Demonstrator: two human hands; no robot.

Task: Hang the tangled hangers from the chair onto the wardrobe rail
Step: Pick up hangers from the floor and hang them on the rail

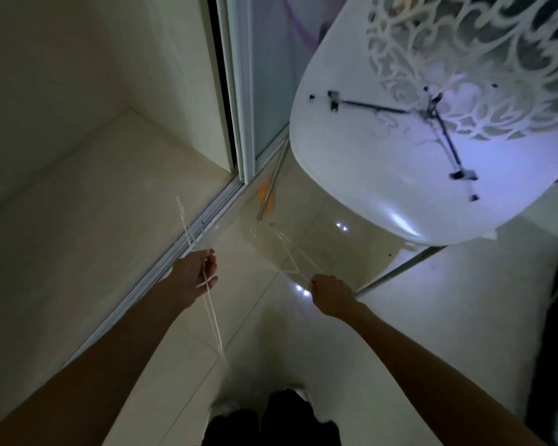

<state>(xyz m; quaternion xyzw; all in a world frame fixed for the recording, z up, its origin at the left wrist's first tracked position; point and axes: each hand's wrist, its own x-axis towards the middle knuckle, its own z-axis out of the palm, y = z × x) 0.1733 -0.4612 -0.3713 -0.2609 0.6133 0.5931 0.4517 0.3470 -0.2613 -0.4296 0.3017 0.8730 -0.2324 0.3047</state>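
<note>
Two thin white wire hangers are in the air, one in each hand, over a pale glossy tiled floor (384, 317). The left hanger (207, 304) runs as a long narrow sliver, its upper end above the left hand (194, 278) and its lower end trailing down past the wrist; the fingers (210, 263) are curled round the wire, which crosses the palm. The right hanger (290, 255) is faint and blurred, stretching up and away from the right hand (331, 292), whose fingers close on its near end. The two hangers are apart and do not touch. One white chair (384, 175) stands to the right, with black rods (371, 106) on its seat. At left, the open wardrobe's sliding-door track (187, 243) runs diagonally along the floor.
</note>
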